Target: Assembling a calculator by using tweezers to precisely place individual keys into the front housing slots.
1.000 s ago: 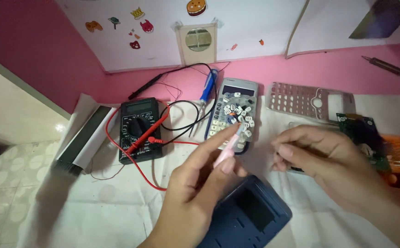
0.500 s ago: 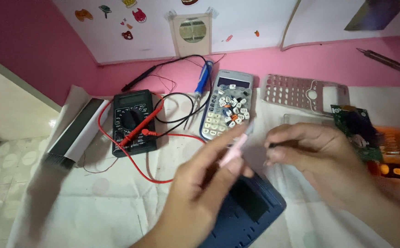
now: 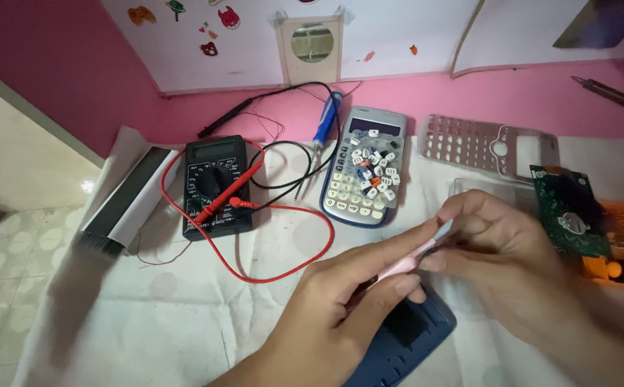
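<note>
Left hand (image 3: 341, 301): pinching a thin pink strip (image 3: 405, 261) between thumb and fingers.
Right hand (image 3: 502, 251): fingers curling in, gripping the strip's far tip.
Under the hands: a dark blue case (image 3: 409, 340) is lying on the counter (image 3: 183, 315).
Just beyond the hands: a calculator (image 3: 364, 168) with loose keys is lying there.
Left of the hands: a black multimeter (image 3: 215, 183) is trailing red leads.
Right of the hands: a green circuit board (image 3: 568, 211) is resting.

Black multimeter (image 3: 215, 188) with red leads (image 3: 283, 265); silver-grey calculator (image 3: 364, 168) strewn with white, black and orange keycaps; green circuit board (image 3: 568, 211); dark-blue case (image 3: 405, 344); pink strip (image 3: 405, 264); pink wall (image 3: 54, 64); pale spotted cloth (image 3: 169, 315).
</note>
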